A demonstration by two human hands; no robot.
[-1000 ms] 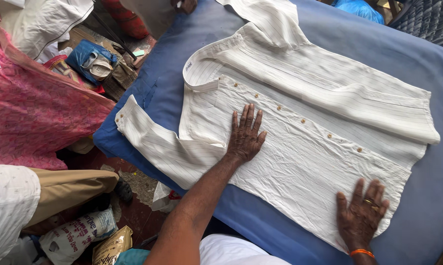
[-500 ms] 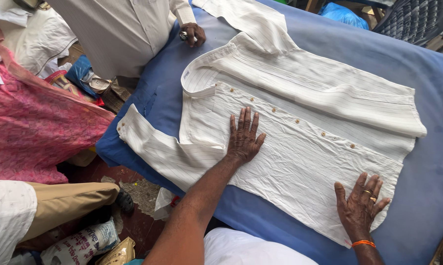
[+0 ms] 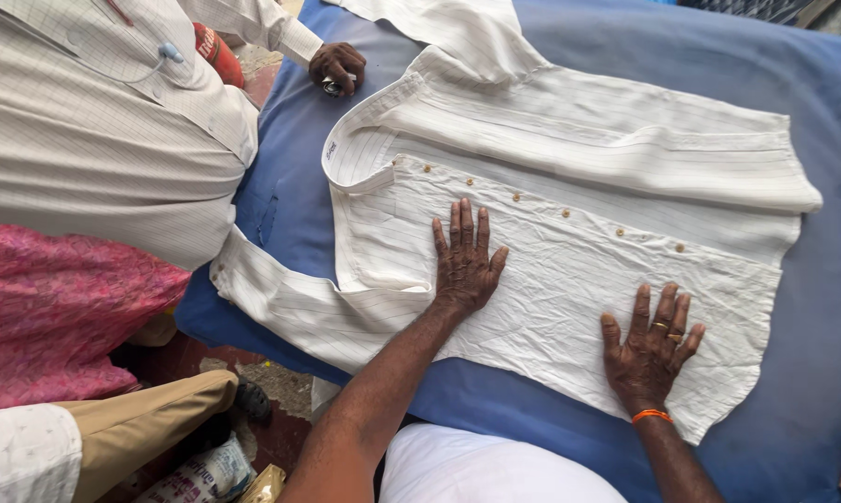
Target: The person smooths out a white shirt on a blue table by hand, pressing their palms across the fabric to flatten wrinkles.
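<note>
Both hands (image 3: 464,265) flat (white shirt (image 3: 569,270))

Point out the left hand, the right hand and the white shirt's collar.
left hand (image 3: 464,264): head view, back of the hand, flat on the white shirt.
right hand (image 3: 650,346): head view, back of the hand.
collar (image 3: 357,149): head view, outer band.

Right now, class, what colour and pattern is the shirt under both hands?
The shirt is white with fine thin stripes, seen best in the head view.

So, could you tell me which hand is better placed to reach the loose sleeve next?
Left, probably. The left hand lies flat near the collar end, closer to the sleeve; the right hand presses the hem end of the white shirt.
</note>
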